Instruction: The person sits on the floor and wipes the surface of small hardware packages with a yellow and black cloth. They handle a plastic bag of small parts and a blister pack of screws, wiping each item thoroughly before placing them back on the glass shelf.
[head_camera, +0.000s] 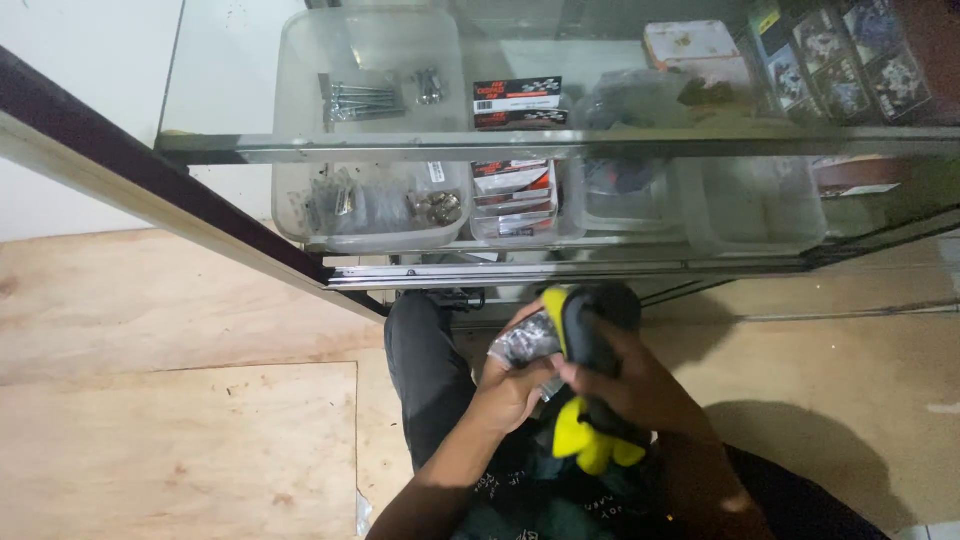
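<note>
Plywood flooring (170, 330) fills the left and near side of our view, pale boards with a seam running across, and we are looking straight down past a glass display cabinet (560, 146) onto our own lap. Both our hands meet just below the cabinet's metal rail. Our right hand (640, 385) is wrapped around a black and yellow power tool (590, 375), fingers closed over its dark body, the yellow base poking out near our knees and a yellow stripe showing at the far end. Our left hand (515, 390) is curled shut on a small clear plastic bag (525, 342) of metal bits, pressed right against the tool's left side; we cannot tell what exactly is in the bag. Beneath the hands we see our dark trousers (425, 370), one leg stretching toward the cabinet. Moving outward now: behind the glass, a clear plastic bin (370, 200) on the left holds long bolts and loose shiny hardware. Just right of it sits a stack of small red, black and white packets (515, 185). Further right, another clear tub (750, 205) looks hazy through the glass, and carded items (840, 55) hang at the far right corner. A dark frame (150, 180) of the cabinet slants from far left down toward our leg.
</note>
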